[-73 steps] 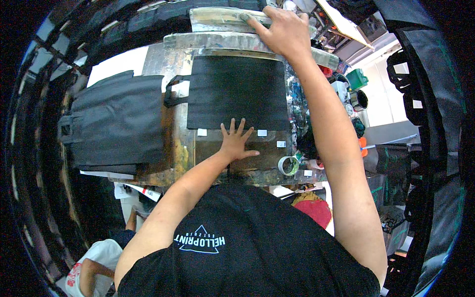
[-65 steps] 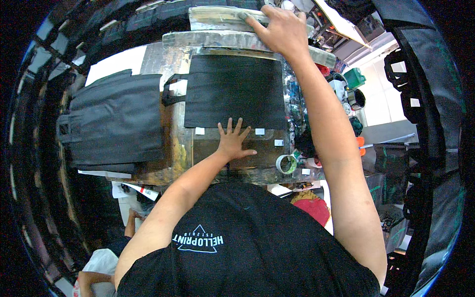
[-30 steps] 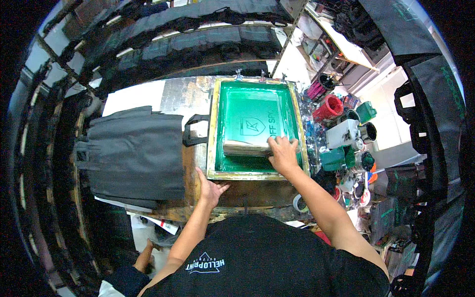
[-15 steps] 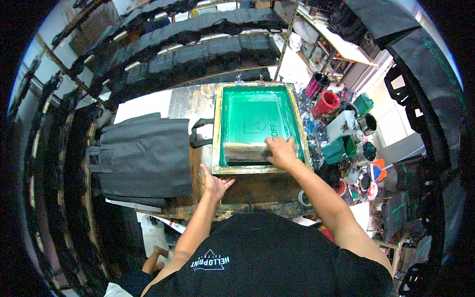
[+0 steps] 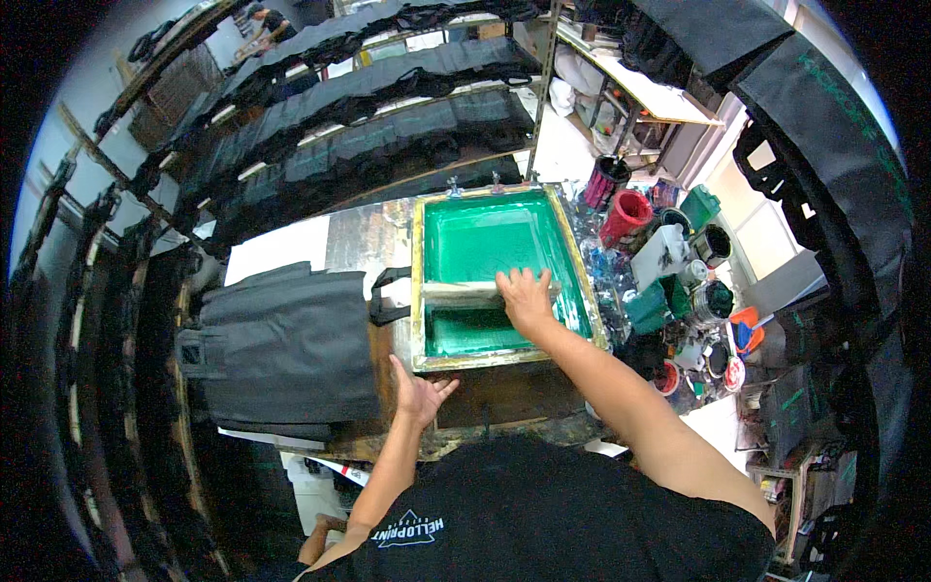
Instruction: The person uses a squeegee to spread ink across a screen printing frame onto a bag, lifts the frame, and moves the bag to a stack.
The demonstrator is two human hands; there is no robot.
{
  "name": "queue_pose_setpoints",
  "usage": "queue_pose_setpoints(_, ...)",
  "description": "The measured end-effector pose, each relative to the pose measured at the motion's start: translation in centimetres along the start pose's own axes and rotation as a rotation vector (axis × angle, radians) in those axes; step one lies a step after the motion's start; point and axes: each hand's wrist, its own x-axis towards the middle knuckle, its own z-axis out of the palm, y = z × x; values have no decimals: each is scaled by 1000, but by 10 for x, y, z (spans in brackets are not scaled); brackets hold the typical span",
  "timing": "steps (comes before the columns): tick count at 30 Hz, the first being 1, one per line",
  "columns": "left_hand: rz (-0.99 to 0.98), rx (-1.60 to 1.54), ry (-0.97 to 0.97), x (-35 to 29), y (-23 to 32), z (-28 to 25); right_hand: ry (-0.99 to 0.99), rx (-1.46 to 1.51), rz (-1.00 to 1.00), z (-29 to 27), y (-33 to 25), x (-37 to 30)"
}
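Note:
A wooden-edged printing screen (image 5: 418, 281) lies on the worktable, its mesh coated with green ink (image 5: 490, 233). My right hand (image 5: 527, 301) is closed over the top of a long wooden squeegee (image 5: 456, 293), which spans most of the screen's width a little nearer than its middle. At the near left corner of the screen, my left hand (image 5: 417, 396) is open, thumb and fingers spread; whether it touches the frame I cannot tell. Left of the screen lies a stack of black cloth bags (image 5: 291, 339), with a black strap (image 5: 390, 296) reaching toward the frame.
Ink tubs crowd the right side, among them a red bucket (image 5: 626, 215) and a green container (image 5: 652, 306). Racks of black bags (image 5: 339, 136) surround the left and far sides; more hang at right. Another person (image 5: 272, 21) is far back; someone's hand (image 5: 330, 524) shows at lower left.
The squeegee and my right hand have moved away from the screen's near edge, widening the green strip behind them. The dark design is no longer visible. My left hand keeps its place by the corner.

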Motion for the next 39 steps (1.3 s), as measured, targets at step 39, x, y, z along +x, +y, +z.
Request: queue_pose_setpoints(39, -248, 97, 111, 32, -8, -38, 83, -47, 145, 103, 94, 213)
